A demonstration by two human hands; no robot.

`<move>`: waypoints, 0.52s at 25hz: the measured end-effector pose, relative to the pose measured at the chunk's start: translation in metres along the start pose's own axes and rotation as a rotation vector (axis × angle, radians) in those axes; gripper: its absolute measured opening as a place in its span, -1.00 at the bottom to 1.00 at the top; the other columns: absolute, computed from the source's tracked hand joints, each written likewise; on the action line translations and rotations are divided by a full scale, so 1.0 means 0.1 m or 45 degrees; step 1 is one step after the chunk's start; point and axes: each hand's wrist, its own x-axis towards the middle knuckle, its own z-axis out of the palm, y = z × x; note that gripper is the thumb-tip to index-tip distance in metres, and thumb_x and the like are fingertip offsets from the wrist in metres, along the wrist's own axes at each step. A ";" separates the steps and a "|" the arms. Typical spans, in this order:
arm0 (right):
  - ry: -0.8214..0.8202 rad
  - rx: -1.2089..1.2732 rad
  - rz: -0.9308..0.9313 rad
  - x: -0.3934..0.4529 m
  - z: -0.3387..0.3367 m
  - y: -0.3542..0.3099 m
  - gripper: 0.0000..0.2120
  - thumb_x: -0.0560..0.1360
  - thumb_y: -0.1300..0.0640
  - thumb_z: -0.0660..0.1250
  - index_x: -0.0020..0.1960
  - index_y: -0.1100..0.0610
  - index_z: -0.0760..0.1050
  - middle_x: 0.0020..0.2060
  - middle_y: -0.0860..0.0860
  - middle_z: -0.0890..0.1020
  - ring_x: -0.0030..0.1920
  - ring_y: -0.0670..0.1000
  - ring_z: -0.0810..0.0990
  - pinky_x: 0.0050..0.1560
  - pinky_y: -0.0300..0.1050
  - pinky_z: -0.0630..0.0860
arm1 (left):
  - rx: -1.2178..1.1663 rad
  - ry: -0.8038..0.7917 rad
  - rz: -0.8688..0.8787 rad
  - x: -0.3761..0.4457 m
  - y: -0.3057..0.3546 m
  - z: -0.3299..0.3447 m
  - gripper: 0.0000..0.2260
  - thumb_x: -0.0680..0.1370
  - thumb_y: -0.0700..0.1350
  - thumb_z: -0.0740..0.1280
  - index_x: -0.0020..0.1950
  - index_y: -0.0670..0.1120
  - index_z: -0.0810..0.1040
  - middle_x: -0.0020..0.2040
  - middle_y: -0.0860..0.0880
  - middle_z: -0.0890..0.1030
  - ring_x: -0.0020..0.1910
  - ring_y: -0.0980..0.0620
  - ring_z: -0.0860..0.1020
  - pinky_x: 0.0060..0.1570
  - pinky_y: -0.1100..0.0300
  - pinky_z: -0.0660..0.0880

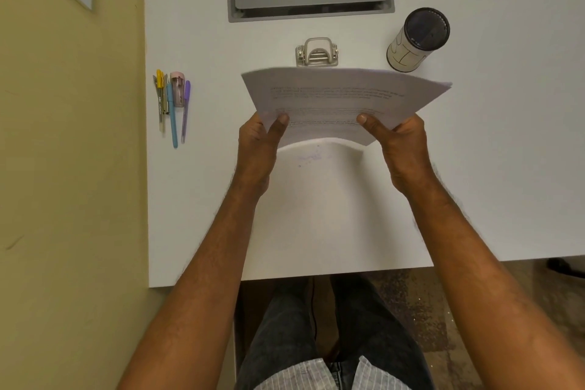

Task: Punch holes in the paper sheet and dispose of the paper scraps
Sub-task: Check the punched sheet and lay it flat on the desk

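Head view: both hands hold the paper sheet (342,98) above the desk (316,215), the left hand (258,144) and right hand (400,146) each pinching its near edge, thumbs on top. The hole punch (317,52) sits straight ahead, just beyond the sheet's far edge, about midway between the hands; the sheet's long axis runs left to right.

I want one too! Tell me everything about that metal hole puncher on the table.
The hole punch is small, silvery-beige metal, with a looped press handle over a flat base. It stands upright on the white table, just beyond the far edge of the paper. Neither hand touches it. Whether the paper meets it cannot be told.
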 end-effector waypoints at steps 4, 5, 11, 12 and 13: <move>-0.009 -0.022 -0.038 -0.05 -0.05 -0.20 -0.71 0.54 0.24 0.50 0.22 0.06 0.60 0.07 -0.13 0.75 0.06 -0.08 0.74 0.02 -0.22 0.65 | -0.049 0.021 0.028 -0.04 0.19 -0.01 -0.84 0.69 -0.16 0.29 0.19 0.03 0.61 0.02 0.14 0.74 -0.02 0.04 0.72 -0.07 0.17 0.66; 0.000 -0.048 -0.036 -0.05 -0.06 -0.22 -0.71 0.54 0.22 0.51 0.24 0.10 0.60 0.09 -0.10 0.75 0.06 -0.06 0.75 0.01 -0.20 0.67 | -0.053 0.021 0.021 -0.04 0.20 -0.01 -0.84 0.70 -0.15 0.27 0.19 0.03 0.61 0.03 0.11 0.74 -0.02 0.01 0.73 -0.08 0.14 0.67; 0.039 -0.111 0.005 -0.10 -0.06 -0.13 -0.76 0.56 0.16 0.49 0.22 0.12 0.61 0.04 -0.12 0.76 0.03 -0.07 0.75 0.04 -0.13 0.67 | -0.076 0.037 -0.082 -0.07 0.14 -0.04 -0.80 0.72 -0.12 0.24 0.25 -0.12 0.61 0.14 -0.14 0.73 0.10 -0.23 0.70 0.05 -0.12 0.68; 0.049 -0.097 0.029 -0.12 -0.05 -0.08 -0.81 0.58 0.16 0.47 0.19 0.10 0.60 0.02 -0.12 0.76 0.01 -0.08 0.74 0.03 -0.12 0.66 | -0.073 0.042 -0.109 -0.07 0.11 -0.05 -0.81 0.72 -0.12 0.23 0.22 -0.12 0.61 0.13 -0.14 0.73 0.10 -0.24 0.69 0.07 -0.14 0.67; 0.055 -0.092 0.054 -0.13 -0.04 -0.03 -0.86 0.60 0.14 0.45 0.15 0.07 0.60 0.00 -0.10 0.76 -0.01 -0.07 0.73 0.03 -0.07 0.66 | -0.066 0.054 -0.142 -0.08 0.07 -0.07 -0.81 0.72 -0.11 0.21 0.17 -0.13 0.60 0.12 -0.14 0.73 0.08 -0.25 0.69 0.08 -0.16 0.66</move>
